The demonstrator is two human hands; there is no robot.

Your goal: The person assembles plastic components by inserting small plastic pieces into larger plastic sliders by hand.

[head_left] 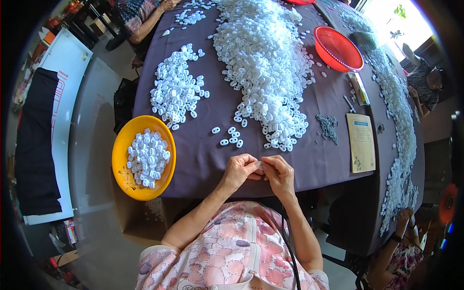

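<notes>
Close to the table's near edge, my left hand (pixel 239 170) and my right hand (pixel 281 176) meet, fingertips pinched together. Between them shows a bit of a small white plastic piece (pixel 260 166), mostly covered by my fingers. Just beyond lie several loose white oval two-hole pieces (pixel 234 136). A large heap of the same white pieces (pixel 263 63) runs away up the middle of the table. To its left is a smaller spread of white pieces (pixel 178 87). A yellow bowl (pixel 119 169) holding more white pieces stands at the table's left corner.
On the right lie a tangle of small grey parts (pixel 328 128), a tan booklet (pixel 361 145) and a red basket (pixel 338 50). Another long heap (pixel 398 121) lines the far right. Other people's arms (pixel 150 24) rest around the table. A cardboard box (pixel 137 220) sits below the bowl.
</notes>
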